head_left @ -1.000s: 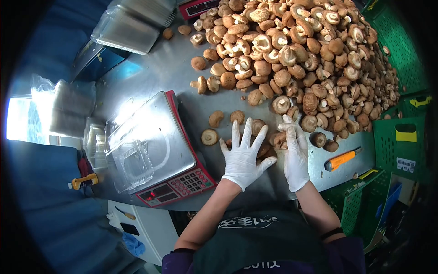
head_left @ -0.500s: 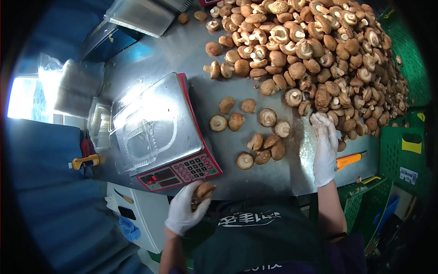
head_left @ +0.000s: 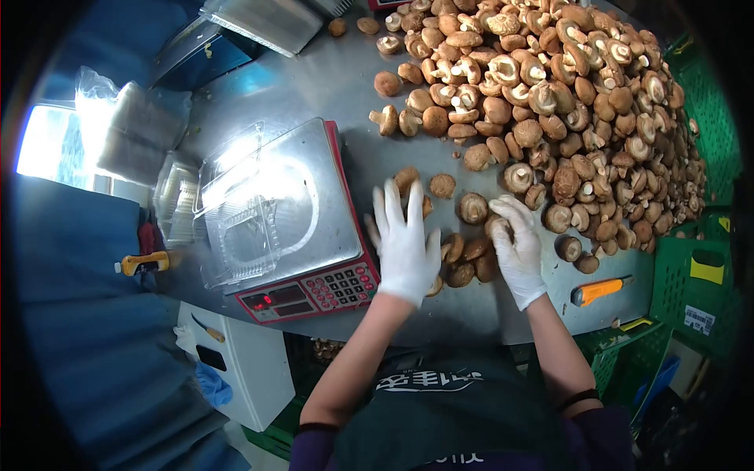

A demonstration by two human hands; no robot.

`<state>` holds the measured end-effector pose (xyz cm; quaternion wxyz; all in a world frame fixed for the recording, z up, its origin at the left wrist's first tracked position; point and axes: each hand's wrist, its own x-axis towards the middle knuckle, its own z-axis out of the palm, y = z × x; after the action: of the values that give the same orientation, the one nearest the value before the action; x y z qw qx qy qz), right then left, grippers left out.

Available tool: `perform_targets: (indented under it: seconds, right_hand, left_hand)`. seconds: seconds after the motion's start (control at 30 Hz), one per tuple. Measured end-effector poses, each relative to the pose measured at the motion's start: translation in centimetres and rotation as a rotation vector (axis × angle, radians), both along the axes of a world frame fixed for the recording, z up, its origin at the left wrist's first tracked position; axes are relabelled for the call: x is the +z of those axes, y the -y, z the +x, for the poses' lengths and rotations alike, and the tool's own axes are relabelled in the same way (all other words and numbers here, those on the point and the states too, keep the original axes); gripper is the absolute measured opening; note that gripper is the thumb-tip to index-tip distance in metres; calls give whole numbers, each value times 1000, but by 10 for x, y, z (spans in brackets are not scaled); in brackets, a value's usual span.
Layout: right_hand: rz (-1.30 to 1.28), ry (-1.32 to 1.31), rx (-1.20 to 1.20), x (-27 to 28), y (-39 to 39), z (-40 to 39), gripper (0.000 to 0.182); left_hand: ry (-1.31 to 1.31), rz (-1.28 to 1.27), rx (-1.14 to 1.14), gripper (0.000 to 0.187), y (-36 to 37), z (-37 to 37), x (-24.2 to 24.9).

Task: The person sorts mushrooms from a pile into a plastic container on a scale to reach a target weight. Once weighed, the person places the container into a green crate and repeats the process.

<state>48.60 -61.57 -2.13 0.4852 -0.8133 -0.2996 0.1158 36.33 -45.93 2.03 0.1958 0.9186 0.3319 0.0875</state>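
Note:
My left hand, in a white glove, lies palm down with fingers spread over some loose mushrooms beside the scale. One mushroom shows at its fingertips. To its right, my gloved right hand has its fingers curled round a mushroom, which they partly hide. Between the hands lie several brown mushrooms and a single one. A clear plastic container rests open on the scale's left part.
A large mushroom heap covers the back right. An orange cutter lies at the front right, near green crates. Stacked clear trays stand at the back left; a yellow-handled tool is at the far left.
My left hand has moved from the front edge onto the loose mushrooms, and the mushrooms it held are gone from it. My right hand has moved left from the heap. The view has shifted slightly.

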Motion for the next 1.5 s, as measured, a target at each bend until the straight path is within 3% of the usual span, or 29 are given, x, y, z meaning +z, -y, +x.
perform_targets:
  seconds: [0.07, 0.1, 0.2, 0.23, 0.33, 0.4, 0.43, 0.53, 0.57, 0.67, 0.77, 0.83, 0.93, 1.0, 1.1, 1.17, 1.2, 1.27, 1.37, 1.5]
  right_hand:
    - [-99, -86, 39, 8, -14, 2, 41]
    - [-208, 48, 72, 8, -20, 3, 50]
    - [-365, 121, 173, 10, -31, 7, 56]
    - [-347, 75, 158, 9, -29, 9, 56]
    - [-294, -67, 132, 7, -14, 7, 56]
    - [-286, -4, 139, 4, -4, 3, 54]
    - [-285, 69, 154, 3, 1, 2, 53]
    - [-333, 223, 178, 1, 15, -3, 54]
    - [-358, 263, 173, 3, 18, -7, 54]
    - [-353, 298, 146, -4, 24, -23, 64]
    - [-268, 262, 109, -11, 21, -35, 75]
    - [-220, 230, 41, -9, 9, -32, 74]
    - [-205, 214, -21, -8, -14, -15, 71]
    - [-282, 248, -6, -7, -24, -1, 67]
    - [-188, 197, -39, -9, -22, 5, 50]
    - [-38, 99, -107, -7, -19, 5, 36]
    - [-16, 77, -112, -13, -12, 3, 35]
    - [230, -261, -158, -15, -8, 1, 36]
    - [341, -557, -128, 0, -9, 5, 36]
    - [294, -604, -139, 6, -16, 6, 38]
  left_hand:
    - [-136, 48, 92, 61, -14, 34, -7]
    - [-204, 73, 134, 59, -17, 43, -9]
    - [-135, -147, 52, 50, -25, 46, -24]
    - [56, -110, -30, 42, -22, 39, -36]
    - [334, -308, -246, 54, -1, 24, -45]
    - [119, -332, -320, 61, 5, 12, -26]
    - [97, -318, -373, 79, 4, 3, -33]
    - [-57, -167, -444, 108, 12, -17, -9]
    - [-103, -164, -440, 128, 18, -27, -15]
    - [-238, -10, -424, 128, 35, -38, -21]
    - [-59, -64, -387, 121, 31, -27, -34]
    - [39, -29, -407, 118, 23, -8, -33]
    - [-177, -115, -422, 121, 9, 27, -18]
    - [-138, -152, -432, 124, 0, 41, -20]
    - [-207, -329, -437, 121, -6, 51, -12]
    - [-3, -397, -475, 120, 1, 40, -29]
    - [101, -430, -493, 119, 4, 38, -30]
    - [215, -557, -514, 121, 7, 38, -31]
    - [328, -656, -549, 128, 6, 40, -34]
    - [424, -1054, -442, 123, 0, 39, -31]
